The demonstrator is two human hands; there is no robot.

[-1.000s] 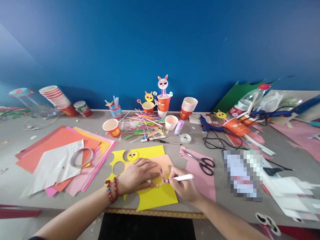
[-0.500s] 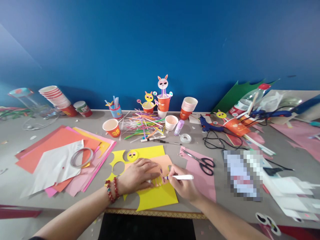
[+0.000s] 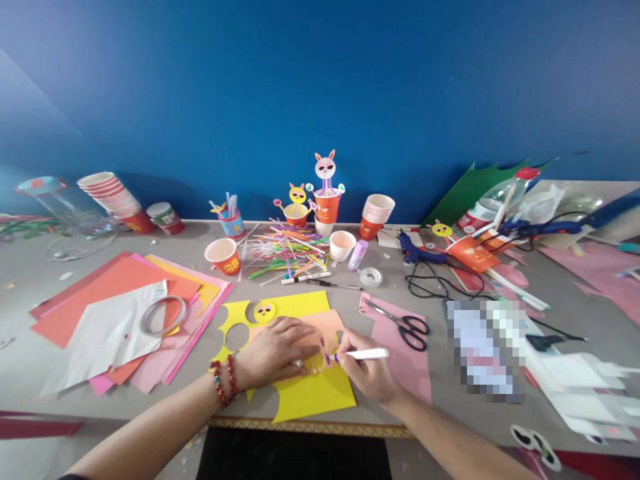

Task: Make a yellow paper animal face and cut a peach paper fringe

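Observation:
My left hand (image 3: 273,353), with a beaded bracelet at the wrist, lies flat with fingers together on a peach paper sheet (image 3: 325,323). That sheet rests on a yellow sheet (image 3: 310,393) with round holes cut out of it. My right hand (image 3: 367,377) grips a white marker (image 3: 363,354); its purple tip touches the peach paper beside small purple marks, just right of my left fingertips. A yellow paper face disc (image 3: 265,311) lies on the yellow sheet above my left hand.
Black scissors (image 3: 405,325) lie on pink paper to the right. A stack of coloured paper with a tape ring (image 3: 163,314) sits left. Behind are paper cups (image 3: 223,255), coloured straws (image 3: 287,253), a glue stick (image 3: 358,255), tape roll (image 3: 371,277), a glue gun (image 3: 417,253) and cables.
The marker tip has shifted slightly on the peach paper; both hands stay almost where they were.

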